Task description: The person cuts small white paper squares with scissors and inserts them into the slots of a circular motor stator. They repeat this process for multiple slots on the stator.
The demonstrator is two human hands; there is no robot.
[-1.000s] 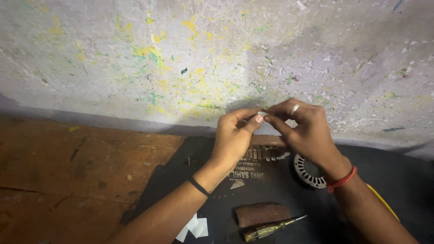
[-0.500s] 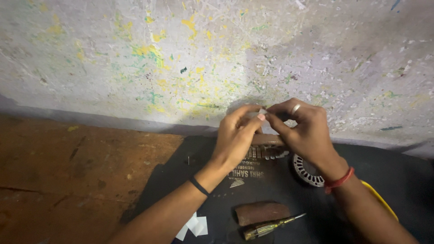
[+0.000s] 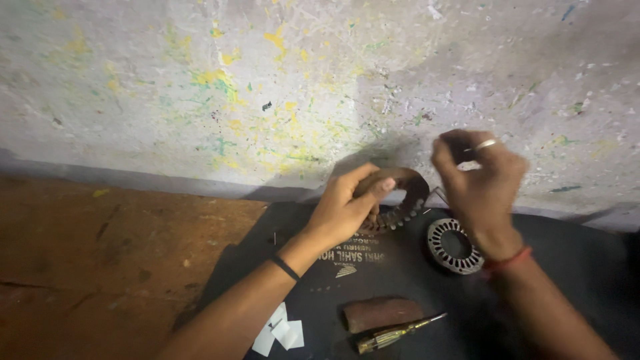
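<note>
A brown floor (image 3: 100,260) is lying at the far left, well apart from the dark mat (image 3: 400,273) that is serving as the landmark here; a paint-spattered wall (image 3: 267,87) is rising behind the mat. At the near left corner of the mat, a few white paper scraps (image 3: 279,333) are lying beside the forearm; just right of them, on the mat's near edge, a brown flat block (image 3: 382,313) is resting, with a small screwdriver (image 3: 393,333) touching or nearly touching its front side. The left hand (image 3: 343,213), wearing a dark band at the wrist, is hovering over the middle of the mat; its fingers (image 3: 373,190) are curling around a brownish wound ring, a stator (image 3: 400,200), gripping its left side and holding it tilted above the mat's far edge. To the right of that, a second, silver slotted ring (image 3: 455,245) is lying flat on the mat, apart from the held one. Above it, near the mat's far right side, the right hand (image 3: 480,180) is raised and blurred, wearing a ring and a red thread at the wrist; its fingers (image 3: 460,150) are pinched narrowly together, and a thin wire seems to be running from them toward the stator, though the blur is making it hard to tell what they are holding.
</note>
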